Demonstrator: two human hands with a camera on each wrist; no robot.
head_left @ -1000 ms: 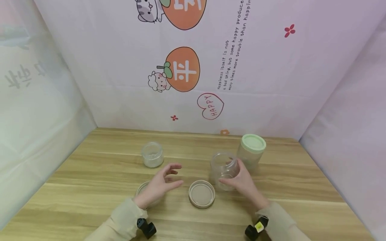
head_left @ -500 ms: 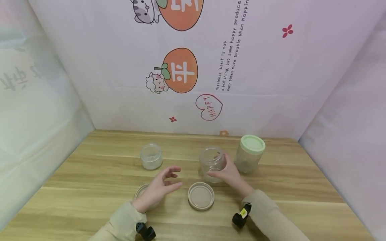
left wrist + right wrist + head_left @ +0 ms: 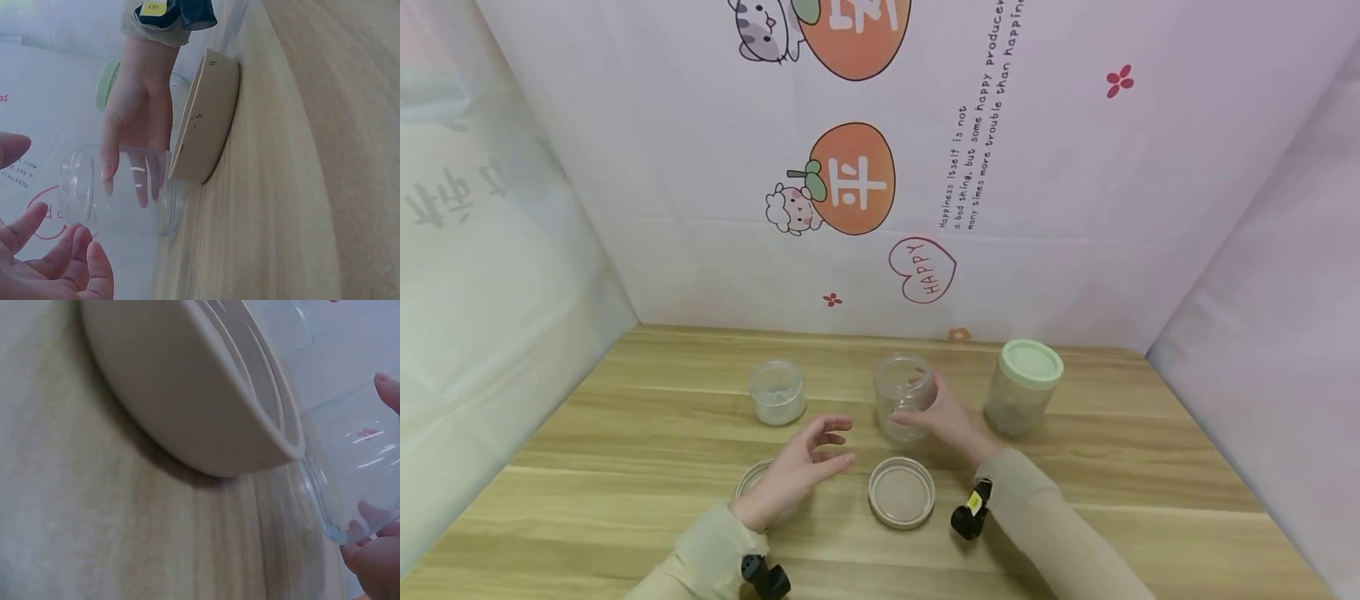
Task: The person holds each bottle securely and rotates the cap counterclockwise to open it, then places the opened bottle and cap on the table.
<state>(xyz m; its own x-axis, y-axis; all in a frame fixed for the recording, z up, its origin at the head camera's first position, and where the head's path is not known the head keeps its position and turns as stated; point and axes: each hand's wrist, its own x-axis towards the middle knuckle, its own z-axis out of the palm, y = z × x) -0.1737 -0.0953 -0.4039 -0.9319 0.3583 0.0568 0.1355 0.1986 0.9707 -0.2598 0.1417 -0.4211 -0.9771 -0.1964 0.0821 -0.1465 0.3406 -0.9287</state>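
My right hand [image 3: 946, 421] grips a clear, lidless jar [image 3: 889, 398] from its right side, thumb in front and fingers behind. The jar is upright, at or close to the tabletop. Seen from the left wrist, those fingers show through the jar wall [image 3: 125, 215]. My left hand [image 3: 801, 468] hovers left of the jar with bent, relaxed fingers and holds nothing. In front of the jar lies a beige round lid [image 3: 902, 494], hollow side up; it looms large in the right wrist view. Another round lid-like piece [image 3: 751, 478] is mostly hidden under my left wrist.
A short clear jar [image 3: 777, 398] without a lid stands at the back left. At the right back is a taller jar [image 3: 1018, 400] capped with a pale green lid [image 3: 1032, 363]. A printed white cloth [image 3: 1037, 275] hangs behind the wooden table [image 3: 1120, 467].
My right hand has moved the clear jar leftward and slightly back, away from the green-lidded jar to behind the beige lid. My left hand has hardly moved.
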